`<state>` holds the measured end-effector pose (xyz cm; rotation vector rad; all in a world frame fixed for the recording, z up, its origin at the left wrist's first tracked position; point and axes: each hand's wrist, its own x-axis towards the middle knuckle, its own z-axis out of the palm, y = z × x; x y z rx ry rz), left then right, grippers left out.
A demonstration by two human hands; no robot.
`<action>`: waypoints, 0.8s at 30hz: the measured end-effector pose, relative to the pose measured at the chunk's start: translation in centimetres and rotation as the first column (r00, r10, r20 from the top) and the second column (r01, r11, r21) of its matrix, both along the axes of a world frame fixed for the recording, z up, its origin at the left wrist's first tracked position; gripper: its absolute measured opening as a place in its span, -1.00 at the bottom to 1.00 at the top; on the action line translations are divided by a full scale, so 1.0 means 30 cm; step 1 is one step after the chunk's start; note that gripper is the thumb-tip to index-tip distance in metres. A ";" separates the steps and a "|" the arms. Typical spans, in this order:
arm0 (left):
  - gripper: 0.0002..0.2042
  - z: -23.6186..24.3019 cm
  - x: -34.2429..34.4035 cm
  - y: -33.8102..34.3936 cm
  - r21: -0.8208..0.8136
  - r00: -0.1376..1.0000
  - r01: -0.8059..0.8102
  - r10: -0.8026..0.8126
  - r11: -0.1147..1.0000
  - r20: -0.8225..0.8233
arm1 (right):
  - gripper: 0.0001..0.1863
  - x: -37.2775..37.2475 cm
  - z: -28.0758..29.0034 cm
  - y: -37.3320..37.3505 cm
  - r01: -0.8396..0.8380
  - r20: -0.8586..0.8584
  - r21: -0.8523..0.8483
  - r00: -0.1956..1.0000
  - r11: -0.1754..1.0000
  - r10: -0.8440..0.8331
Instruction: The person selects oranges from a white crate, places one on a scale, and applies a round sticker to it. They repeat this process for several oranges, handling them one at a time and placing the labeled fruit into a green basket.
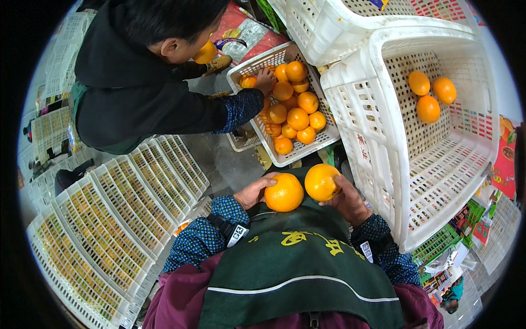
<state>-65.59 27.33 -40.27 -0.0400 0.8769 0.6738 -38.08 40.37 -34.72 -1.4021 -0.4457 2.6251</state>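
Observation:
In front of my green apron, each hand holds one orange. My left hand is closed round a large, glossy orange, its thumb lying on the upper side. A second orange, held slightly higher, sits in my right hand, whose fingers wrap its right side. The two fruits are close together but apart. Just beyond them, a white plastic crate holds several oranges. A co-worker's hand reaches among these, and an orange shows near that person's other arm.
On the right, a tilted large white crate contains three oranges; another white crate stands behind it. Stacked, slatted white crates filled with fruit line the left. The co-worker bends over at the upper left. Green crates stand lower right.

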 end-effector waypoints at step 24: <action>-0.33 0.072 -0.002 -0.019 0.208 0.998 -0.051 0.056 0.977 -0.019 | -0.30 0.012 0.122 -0.057 -0.047 0.027 0.089 0.999 0.995 0.045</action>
